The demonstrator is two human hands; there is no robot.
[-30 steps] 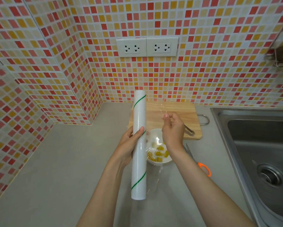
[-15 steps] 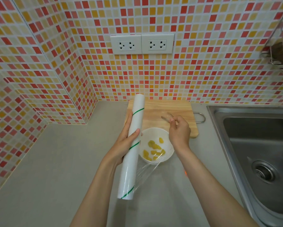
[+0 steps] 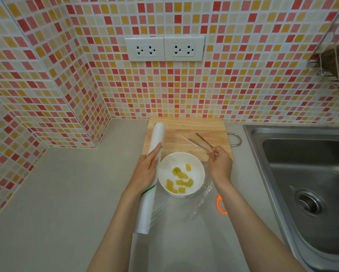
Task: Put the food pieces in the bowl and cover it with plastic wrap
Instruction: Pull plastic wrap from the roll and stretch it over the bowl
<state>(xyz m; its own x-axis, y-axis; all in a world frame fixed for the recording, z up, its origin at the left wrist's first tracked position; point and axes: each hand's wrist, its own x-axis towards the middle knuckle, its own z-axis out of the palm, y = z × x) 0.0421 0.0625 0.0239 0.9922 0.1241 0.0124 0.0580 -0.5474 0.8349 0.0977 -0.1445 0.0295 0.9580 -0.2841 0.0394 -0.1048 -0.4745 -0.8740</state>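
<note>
A white bowl [image 3: 181,193] holding several yellow food pieces [image 3: 179,180] sits on the grey counter just in front of the wooden cutting board [image 3: 186,132]. My left hand [image 3: 145,173] grips a white roll of plastic wrap [image 3: 151,179] lying lengthwise left of the bowl. My right hand [image 3: 219,165] pinches the free edge of the clear film [image 3: 202,195], stretched from the roll across the bowl to its right side.
Metal tongs [image 3: 201,142] lie on the cutting board. An orange scissor handle [image 3: 220,205] shows under my right forearm. A steel sink [image 3: 305,185] fills the right side. Tiled walls close the back and left; sockets [image 3: 164,49] sit above.
The roll has come down from a raised tilt to the left of the bowl. My right hand has moved right, drawing the film out over the bowl.
</note>
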